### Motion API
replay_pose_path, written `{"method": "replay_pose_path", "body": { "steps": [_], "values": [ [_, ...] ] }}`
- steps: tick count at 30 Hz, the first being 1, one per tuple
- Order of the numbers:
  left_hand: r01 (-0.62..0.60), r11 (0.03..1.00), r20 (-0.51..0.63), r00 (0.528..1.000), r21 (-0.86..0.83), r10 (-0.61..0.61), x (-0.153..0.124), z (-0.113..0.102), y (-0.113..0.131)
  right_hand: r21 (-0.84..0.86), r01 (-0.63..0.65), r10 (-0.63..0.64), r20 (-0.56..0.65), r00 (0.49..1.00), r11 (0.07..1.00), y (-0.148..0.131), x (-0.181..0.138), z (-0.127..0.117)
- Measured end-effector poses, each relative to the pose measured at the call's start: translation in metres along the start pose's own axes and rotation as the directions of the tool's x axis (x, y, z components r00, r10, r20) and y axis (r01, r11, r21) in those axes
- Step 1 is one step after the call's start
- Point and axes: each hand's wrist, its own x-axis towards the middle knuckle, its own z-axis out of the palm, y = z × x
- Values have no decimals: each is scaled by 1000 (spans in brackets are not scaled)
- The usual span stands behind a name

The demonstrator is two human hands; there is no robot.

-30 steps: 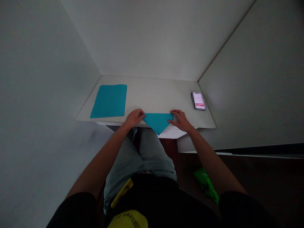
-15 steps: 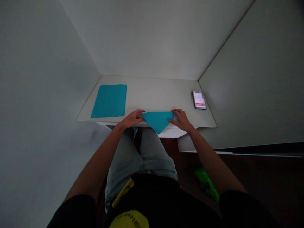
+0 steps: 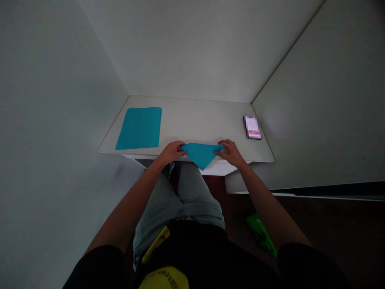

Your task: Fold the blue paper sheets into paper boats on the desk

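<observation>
R hand has slid a touch outward along the bench since the last look, w/ L hand barely shifting, so the teal cloth triangle now sits a bit wider across its top edge. That triangle lies at about the centre of the bench's front edge, its long side on the bench top & its point hanging over the edge toward the person's lap. Each hand is at one end of the long side: L fingers on the left corner, R fingers on the right corner, both curled down onto the cloth. Can't tell if they're pinching or only pressing, but neither looks released. Cloth looks fairly flat between them, no loose flap visible. Back-left on the bench, a flat teal cloth square lies well apart from the hands, near the left wall. Near the back-right corner, a phone lies face up, screen blurred, close to the right wall. Below the bench: light denim jeans on the person's legs, and a green bag on the dark floor, off to the right.
</observation>
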Motion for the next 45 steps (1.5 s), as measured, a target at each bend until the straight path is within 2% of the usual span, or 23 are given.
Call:
{"method": "replay_pose_path", "body": {
  "steps": [4, 7, 14, 18, 22, 26, 29, 32, 35, 38, 42, 45],
  "values": [
    [-74, 997, -51, 996, 0, 74, -5, 5, 0, 100, 65, -70, 50, 996, 993, -6, -1, -6],
    [-86, 996, -98, 991, 2, 86, -5, 5, -3, 148, 66, -75, 53, 996, 987, -8, -3, -9],
    [-92, 993, -170, 980, 79, 104, 0, 3, -8, 101, 37, -39, 13, 999, 994, -12, -5, -9],
    [-238, 966, -102, 963, 104, 249, -7, 3, -9, 57, 116, -120, 68, 990, 992, -13, -6, -12],
    [-394, 877, -30, 908, 275, 418, -21, 3, -14, 15, 242, -242, 136, 961, 970, -12, -12, -16],
    [-423, 817, -31, 882, 392, 471, -34, 7, -20, -35, 283, -274, 164, 948, 958, -17, -18, -16],
    [-395, 834, -63, 891, 385, 450, -41, 10, -19, -24, 278, -270, 170, 948, 960, -22, -20, -14],
    [-361, 889, -107, 909, 283, 403, -42, 12, -14, 60, 211, -217, 135, 967, 976, -24, -20, -13],
    [-238, 965, -192, 948, 107, 255, -31, 13, -6, 195, 10, -26, 82, 996, 981, -25, -14, -9],
    [-96, 991, -244, 967, -94, 71, -10, 14, 1, 352, -171, 173, 27, 985, 920, -24, 1, 0],
    [-29, 959, -271, 961, -281, -51, 14, 18, 5, 503, -187, 256, -70, 964, 844, -22, 22, 13],
    [-31, 952, -264, 963, -303, -53, 18, 19, 3, 480, -179, 265, -117, 957, 859, -17, 26, 17]
  ]
}}
